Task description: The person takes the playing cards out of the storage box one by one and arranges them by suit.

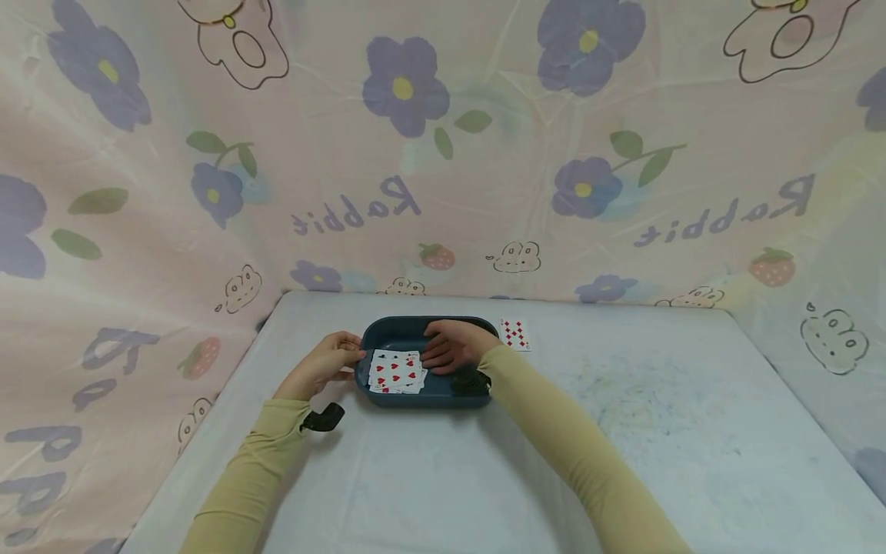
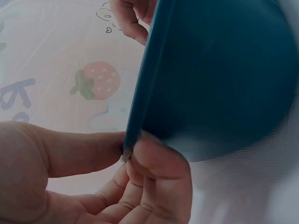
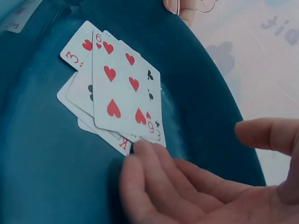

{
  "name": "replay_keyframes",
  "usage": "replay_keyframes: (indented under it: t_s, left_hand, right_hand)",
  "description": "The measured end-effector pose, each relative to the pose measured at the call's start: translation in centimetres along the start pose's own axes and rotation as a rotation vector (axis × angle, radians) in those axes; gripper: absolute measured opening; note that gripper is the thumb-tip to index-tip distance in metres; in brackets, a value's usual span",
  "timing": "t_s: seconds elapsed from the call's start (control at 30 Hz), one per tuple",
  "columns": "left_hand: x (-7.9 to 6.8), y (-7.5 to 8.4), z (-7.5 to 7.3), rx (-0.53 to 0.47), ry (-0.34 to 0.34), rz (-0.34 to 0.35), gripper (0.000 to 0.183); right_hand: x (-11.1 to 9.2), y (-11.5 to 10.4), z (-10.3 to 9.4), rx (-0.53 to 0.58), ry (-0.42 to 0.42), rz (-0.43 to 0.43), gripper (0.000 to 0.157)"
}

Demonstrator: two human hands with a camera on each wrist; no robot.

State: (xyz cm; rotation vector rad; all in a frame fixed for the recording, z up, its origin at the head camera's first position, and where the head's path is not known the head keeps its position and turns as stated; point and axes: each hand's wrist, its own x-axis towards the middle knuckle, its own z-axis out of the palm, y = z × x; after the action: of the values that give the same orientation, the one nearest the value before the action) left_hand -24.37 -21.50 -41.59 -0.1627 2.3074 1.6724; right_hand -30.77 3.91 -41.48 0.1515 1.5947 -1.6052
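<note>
A dark blue-green oblong plastic basin [image 1: 422,401] stands on the white-covered table. My left hand [image 1: 325,363] pinches its left rim between thumb and fingers, which the left wrist view shows close up at the basin rim [image 2: 148,70]. Inside, toward the left end, lies a loose pile of playing cards [image 1: 396,371]. The six of hearts [image 3: 122,88] is on top, with a three and a king peeking out below. My right hand [image 1: 453,348] reaches into the basin, fingers extended and thumb apart, its fingertips [image 3: 145,149] right at the pile's edge and nothing in its grasp.
A single diamonds card [image 1: 514,335] lies face up on the table [image 1: 623,477], just beyond the basin's right end. A patterned curtain [image 1: 484,192] with flowers and rabbits encloses the back and sides. Dark wrist devices [image 1: 324,418] are worn at both wrists.
</note>
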Motion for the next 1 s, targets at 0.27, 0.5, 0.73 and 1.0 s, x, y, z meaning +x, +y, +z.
replay_keyframes:
  t_s: [0.27,0.5,0.73,1.0]
  left_hand:
    - [-0.1,0.1,0.0,-0.001,-0.009,0.007,0.033]
    - [-0.1,0.0,0.0,0.004,-0.013,0.008,0.034]
    - [-0.1,-0.1,0.0,0.006,-0.009,0.008,0.033]
    - [0.0,0.0,0.1,0.010,-0.002,-0.001,0.034]
  right_hand:
    - [0.3,0.2,-0.1,0.002,0.017,0.007,0.045]
    - [0.3,0.3,0.3,-0.081,0.013,0.002,0.040]
    - [0.6,-0.1,1.1,-0.104,0.008,0.020,0.033]
    - [1.0,-0.2,1.3,-0.183,0.005,0.007,0.015]
